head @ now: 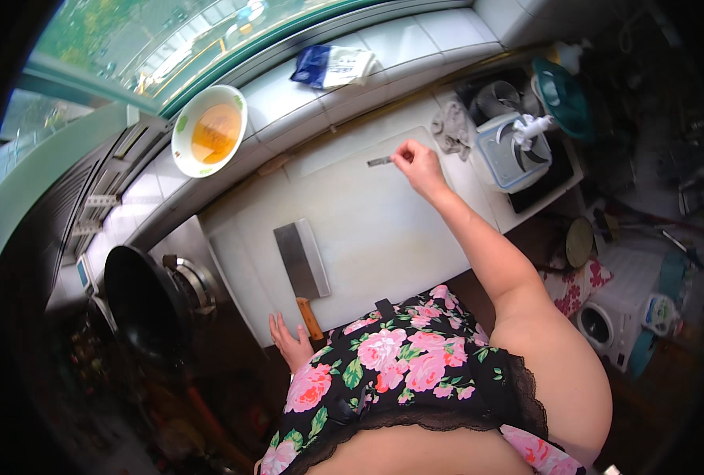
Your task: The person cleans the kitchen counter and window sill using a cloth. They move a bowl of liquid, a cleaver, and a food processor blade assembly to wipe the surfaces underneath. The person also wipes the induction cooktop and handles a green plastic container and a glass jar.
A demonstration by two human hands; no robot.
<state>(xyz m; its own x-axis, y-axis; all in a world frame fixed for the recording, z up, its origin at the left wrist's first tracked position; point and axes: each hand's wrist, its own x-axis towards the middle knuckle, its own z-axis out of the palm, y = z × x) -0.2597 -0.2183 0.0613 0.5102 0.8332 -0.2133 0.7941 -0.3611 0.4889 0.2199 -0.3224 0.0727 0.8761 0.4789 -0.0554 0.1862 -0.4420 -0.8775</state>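
Observation:
My right hand (418,169) is over the far right part of a large white cutting board (381,219). Its thumb and fingertips pinch one end of a small flat grey strip (379,161), too small to identify surely. Near the board's front left corner rests my left hand (291,344), fingers apart and nothing in it. Just right of that hand is the wooden handle of a cleaver (301,258), whose broad blade lies flat on the board.
A bowl of amber liquid (212,133) and a blue-and-white packet (333,66) are on the tiled windowsill. Left of the board is a black wok (147,303). To the right are a grey cloth (452,129), a clear plastic container (509,163) with chopper blades (527,142), and a green basin (563,98).

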